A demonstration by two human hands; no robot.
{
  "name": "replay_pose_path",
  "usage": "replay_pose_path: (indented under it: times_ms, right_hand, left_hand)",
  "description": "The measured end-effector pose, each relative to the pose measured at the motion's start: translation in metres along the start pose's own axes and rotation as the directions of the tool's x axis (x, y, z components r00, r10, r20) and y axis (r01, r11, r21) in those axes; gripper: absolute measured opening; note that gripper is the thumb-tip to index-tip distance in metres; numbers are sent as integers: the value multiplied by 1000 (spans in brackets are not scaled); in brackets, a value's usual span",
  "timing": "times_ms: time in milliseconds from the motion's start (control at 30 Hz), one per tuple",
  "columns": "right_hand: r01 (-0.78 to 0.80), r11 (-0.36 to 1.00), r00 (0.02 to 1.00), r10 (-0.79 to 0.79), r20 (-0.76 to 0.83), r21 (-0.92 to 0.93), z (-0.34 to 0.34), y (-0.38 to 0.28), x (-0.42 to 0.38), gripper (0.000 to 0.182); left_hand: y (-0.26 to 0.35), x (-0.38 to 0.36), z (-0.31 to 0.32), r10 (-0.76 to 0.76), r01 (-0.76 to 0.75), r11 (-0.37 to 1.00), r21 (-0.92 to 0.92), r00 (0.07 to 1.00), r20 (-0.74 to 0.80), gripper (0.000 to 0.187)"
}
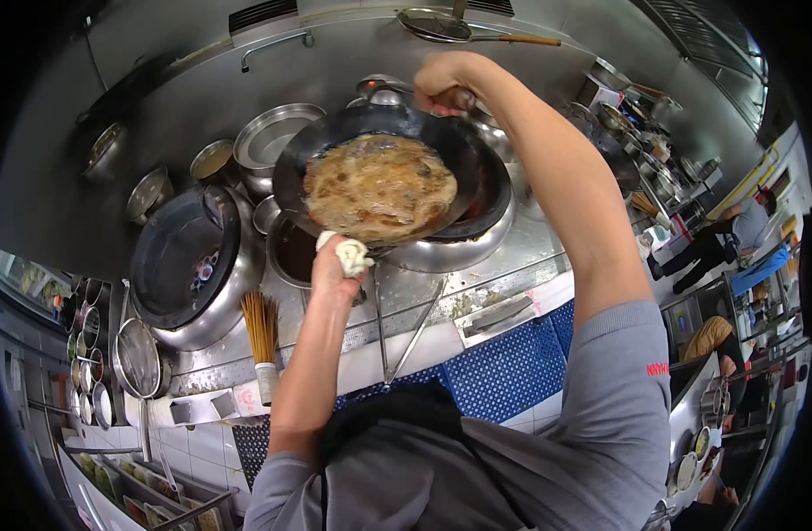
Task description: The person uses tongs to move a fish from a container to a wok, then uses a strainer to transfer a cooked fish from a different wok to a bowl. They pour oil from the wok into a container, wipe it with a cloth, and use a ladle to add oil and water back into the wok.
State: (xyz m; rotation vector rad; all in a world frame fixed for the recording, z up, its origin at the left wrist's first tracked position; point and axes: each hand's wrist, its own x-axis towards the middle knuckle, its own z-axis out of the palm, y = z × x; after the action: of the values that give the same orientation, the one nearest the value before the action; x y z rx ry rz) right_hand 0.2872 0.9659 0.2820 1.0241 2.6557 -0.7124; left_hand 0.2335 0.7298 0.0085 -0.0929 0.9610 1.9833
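My left hand (335, 265) is closed on a folded white cloth (349, 255), pressed against the near edge of a large black wok (291, 181). Foamy golden-brown liquid (379, 186) fills the wok, with darker pieces showing through the bubbles. The wok sits tilted over the left part of a round burner ring (486, 239). Beyond its far edge, my right hand (443, 84) is closed around a handle with a rounded brown end; the rest of that utensil is hidden.
Left stands a second burner with a dark wok (180, 257). A bamboo brush (261, 327) and a strainer (139, 358) are near the front edge. Metal pots (278, 133) line the back; a wooden-handled strainer (434, 25) hangs above. Another person (747, 226) stands far right.
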Motion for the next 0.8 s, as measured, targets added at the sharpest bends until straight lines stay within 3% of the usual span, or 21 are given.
replay_pose_path:
  times_ms: [267,300,600,700,800]
  right_hand:
    - [-65,982,981,95,-169,178,14,88,9,10]
    - [-75,975,975,116,-191,208,14,97,14,11]
    - [-71,996,964,84,-251,59,32,134,52,12]
    - [-54,997,921,70,-383,52,53,166,93,14]
    - [-70,997,906,79,-415,36,63,171,100,17]
  left_hand:
    - [-78,47,55,-49,54,993,106,998,-48,5]
    - [-86,52,66,-23,31,997,75,994,-108,4]
    - [-160,114,84,-137,145,987,72,985,-106,23]
    - [-173,131,85,-162,165,986,19,979,-127,24]
    - [-170,119,96,-136,145,989,39,974,-181,9]
